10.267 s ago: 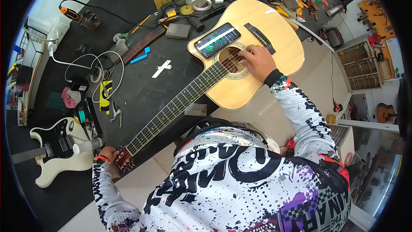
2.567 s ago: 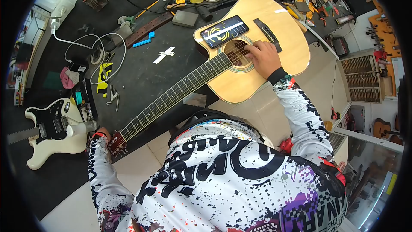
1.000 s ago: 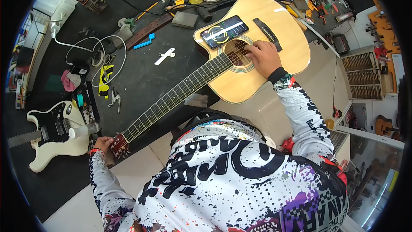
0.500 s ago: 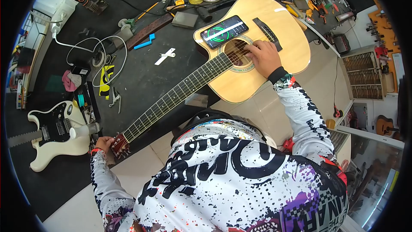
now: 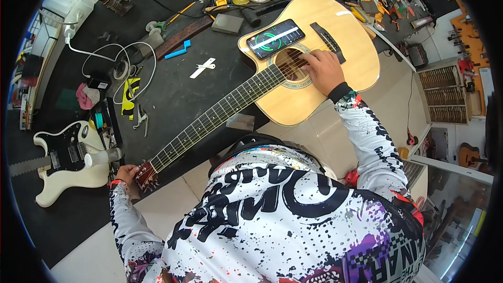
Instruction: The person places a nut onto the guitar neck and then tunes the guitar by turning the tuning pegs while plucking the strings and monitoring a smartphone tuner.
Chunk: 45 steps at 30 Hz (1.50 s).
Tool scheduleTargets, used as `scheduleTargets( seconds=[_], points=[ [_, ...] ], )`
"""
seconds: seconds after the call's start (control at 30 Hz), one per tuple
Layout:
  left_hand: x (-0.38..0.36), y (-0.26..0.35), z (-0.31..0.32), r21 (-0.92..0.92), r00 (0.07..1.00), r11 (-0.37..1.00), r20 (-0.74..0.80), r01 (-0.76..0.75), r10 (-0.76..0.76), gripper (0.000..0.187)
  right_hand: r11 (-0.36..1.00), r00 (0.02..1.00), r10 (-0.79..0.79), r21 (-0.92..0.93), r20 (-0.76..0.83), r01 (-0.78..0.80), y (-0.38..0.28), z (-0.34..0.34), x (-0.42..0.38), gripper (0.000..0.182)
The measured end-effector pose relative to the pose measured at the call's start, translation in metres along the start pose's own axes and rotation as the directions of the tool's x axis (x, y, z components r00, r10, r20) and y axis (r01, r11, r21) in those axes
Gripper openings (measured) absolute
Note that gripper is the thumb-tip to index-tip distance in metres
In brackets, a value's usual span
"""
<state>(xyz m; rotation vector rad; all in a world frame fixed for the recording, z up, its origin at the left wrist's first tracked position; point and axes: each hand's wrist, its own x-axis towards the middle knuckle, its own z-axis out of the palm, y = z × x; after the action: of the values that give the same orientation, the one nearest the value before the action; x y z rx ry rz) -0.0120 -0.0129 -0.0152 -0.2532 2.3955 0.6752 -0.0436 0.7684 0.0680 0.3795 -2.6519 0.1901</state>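
Observation:
A natural-wood acoustic guitar (image 5: 288, 105) lies slantwise over the dark workbench edge, its neck running down to the left. My right hand (image 5: 323, 71) is over the strings beside the soundhole, fingers bent and fingertips bunched; whether they grip anything is hidden. At the reddish headstock (image 5: 146, 176), my left hand (image 5: 127, 173) has its fingers closed on a tuning peg at the outer side. A phone (image 5: 275, 39) with a green round display rests on the guitar top above the soundhole.
A white electric guitar body (image 5: 73, 181) lies at the left. A white string cutter-like tool (image 5: 202, 68), a blue peg winder (image 5: 178, 50), a capo (image 5: 140, 117) and a white cable (image 5: 153, 68) are on the bench. Many tools crowd the back right.
The view has shifted very slightly. My right hand remains by the soundhole with a small shift of the fingers, and my left hand stays at the headstock.

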Motion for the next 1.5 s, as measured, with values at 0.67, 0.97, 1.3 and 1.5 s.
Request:
scheduleTargets(
  seconds=[0.67, 0.97, 1.3, 1.5],
  points=[
    [0.020, 0.047, 0.009, 0.130, 0.980, 0.972, -0.009, -0.194, 0.197, 0.027, 1.000, 0.997, -0.012, -0.007, 0.074, 0.013, 0.011, 0.010, 0.000, 0.039],
    [-0.007, 0.106, -0.004, 0.243, 0.998, 0.970, 0.061, -0.008, -0.007, 0.036, 0.999, 0.986, -0.010, -0.046, 0.167, 0.018, 0.014, 0.014, 0.000, 0.036],
    [-0.006, 0.073, 0.005, 0.270, 0.999, 0.962, -0.016, 0.032, -0.028, 0.040, 0.999, 0.981, 0.012, -0.053, 0.193, -0.001, 0.014, 0.014, 0.002, 0.036],
    [-0.003, 0.086, 0.009, 0.314, 0.997, 0.947, -0.053, 0.064, -0.050, 0.041, 0.999, 0.981, 0.005, -0.051, 0.192, 0.005, 0.014, 0.015, 0.002, 0.035]
  ],
)
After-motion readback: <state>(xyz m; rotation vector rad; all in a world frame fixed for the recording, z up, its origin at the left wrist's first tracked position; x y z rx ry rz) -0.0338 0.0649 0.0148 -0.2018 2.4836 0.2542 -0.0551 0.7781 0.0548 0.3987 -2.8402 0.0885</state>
